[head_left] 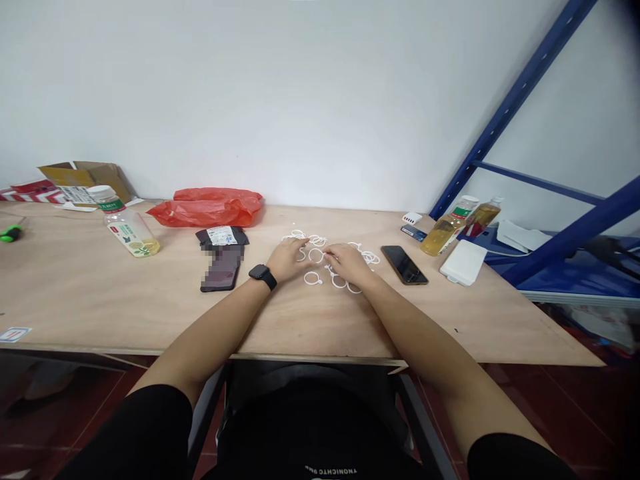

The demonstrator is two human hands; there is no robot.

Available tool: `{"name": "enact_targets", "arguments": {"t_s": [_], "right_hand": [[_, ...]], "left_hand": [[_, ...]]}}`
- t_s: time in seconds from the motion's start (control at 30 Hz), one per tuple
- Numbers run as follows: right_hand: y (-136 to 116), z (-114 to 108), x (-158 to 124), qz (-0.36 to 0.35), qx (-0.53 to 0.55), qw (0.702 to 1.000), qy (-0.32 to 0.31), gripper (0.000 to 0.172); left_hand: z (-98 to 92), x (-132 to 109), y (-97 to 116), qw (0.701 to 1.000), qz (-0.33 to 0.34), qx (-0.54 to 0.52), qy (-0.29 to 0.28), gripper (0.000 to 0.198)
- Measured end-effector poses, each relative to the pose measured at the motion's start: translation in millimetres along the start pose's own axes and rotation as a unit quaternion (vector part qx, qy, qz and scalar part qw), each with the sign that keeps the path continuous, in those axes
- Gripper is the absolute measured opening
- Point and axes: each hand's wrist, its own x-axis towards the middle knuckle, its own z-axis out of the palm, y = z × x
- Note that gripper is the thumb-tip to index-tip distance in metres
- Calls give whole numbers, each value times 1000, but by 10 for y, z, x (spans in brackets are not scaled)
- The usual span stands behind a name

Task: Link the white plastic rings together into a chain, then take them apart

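Observation:
My left hand [287, 260], with a black watch at the wrist, rests on the table with its thumb and fingers apart. Between them lies a small white S-shaped piece [302, 254]. My right hand [349, 262] is closed, its fingertips pinching the edge of a thin white ring [315, 249] that sits between both hands. Nearer to me, a loose white ring with a small tab [313, 285] lies flat. Several more such rings are scattered behind my left hand and around my right hand, which partly hides some of them.
Left of my hands are a dark phone-like item [223, 270], a black pouch [223, 236], a red plastic bag [210, 208] and a bottle [131, 230]. To the right lie a phone [404, 265], a white case [464, 262] and a drink bottle [445, 231], beside a blue metal frame [520, 97].

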Motion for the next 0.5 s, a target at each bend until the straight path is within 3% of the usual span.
{"name": "enact_targets", "arguments": {"t_s": [0.13,0.27,0.4,0.5], "right_hand": [[124,3,-19,6,-14,999,-31,24],[178,11,-26,37,-36,998,-44,28],[133,8,-34,49,-16,999,-11,33],[60,14,-33,16,14,1000,22,29]], "left_hand": [[-5,-9,-153,989,-123,77,7,31],[-6,-22,-294,973,-199,107,-44,20],[-4,-23,-300,969,-217,92,-79,6],[1,-15,-202,982,-159,81,-61,8]]}}
